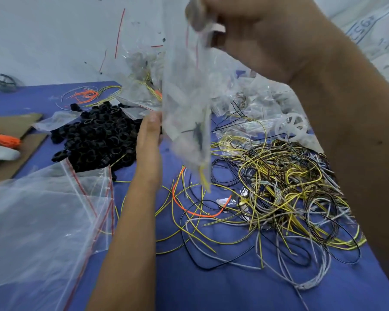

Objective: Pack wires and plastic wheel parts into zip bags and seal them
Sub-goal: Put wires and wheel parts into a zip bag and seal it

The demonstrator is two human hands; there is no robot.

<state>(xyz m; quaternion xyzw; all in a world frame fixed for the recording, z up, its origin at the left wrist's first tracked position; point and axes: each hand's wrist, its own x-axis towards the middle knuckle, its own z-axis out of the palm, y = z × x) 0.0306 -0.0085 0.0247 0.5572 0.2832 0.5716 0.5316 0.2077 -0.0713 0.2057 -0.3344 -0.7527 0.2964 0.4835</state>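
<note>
Crinkly clear zip bag (184, 104) in right hand (245, 34), thin wires inside.

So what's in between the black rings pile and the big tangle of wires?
In the head view, the left hand and forearm lie between the black rings and the wires, plus the hanging zip bag over blue cloth.

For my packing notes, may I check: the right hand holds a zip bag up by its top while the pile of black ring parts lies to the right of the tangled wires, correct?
Not quite. The head view shows the black ring parts lying to the left of the tangled wires, not the right. The right hand does hold the zip bag up by its top.
</note>
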